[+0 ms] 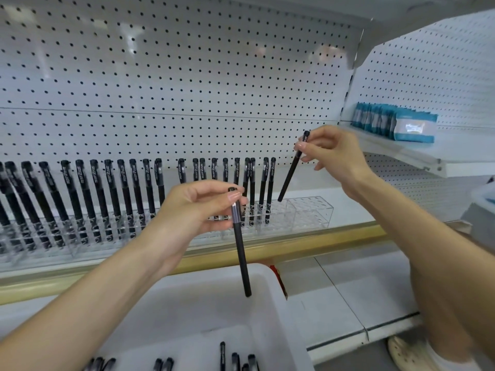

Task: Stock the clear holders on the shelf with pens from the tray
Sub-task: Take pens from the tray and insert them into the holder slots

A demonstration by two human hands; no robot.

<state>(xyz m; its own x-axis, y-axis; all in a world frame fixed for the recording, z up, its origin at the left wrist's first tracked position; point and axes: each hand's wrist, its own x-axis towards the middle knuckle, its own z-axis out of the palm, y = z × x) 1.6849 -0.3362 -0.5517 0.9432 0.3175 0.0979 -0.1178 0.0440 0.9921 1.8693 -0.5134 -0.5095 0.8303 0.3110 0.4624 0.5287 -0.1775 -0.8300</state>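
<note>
My left hand (198, 207) pinches a black pen (241, 247) near its top; the pen hangs upright above the white tray (270, 287). My right hand (332, 153) pinches a second black pen (290, 174) near its top end, tilted, its lower tip just above the clear holders (310, 212) on the shelf. Several black pens (134, 188) stand in a row in the holders to the left. The rightmost holder compartments hold nothing. More loose pens (235, 361) lie at the bottom of the tray.
A white pegboard (174, 76) backs the shelf, which has a gold front rail (267, 250). Blue-and-white packets (393, 125) stand on a higher shelf at right. A grey bin (482, 210) sits at the far right. A white shoe (409, 354) shows on the floor.
</note>
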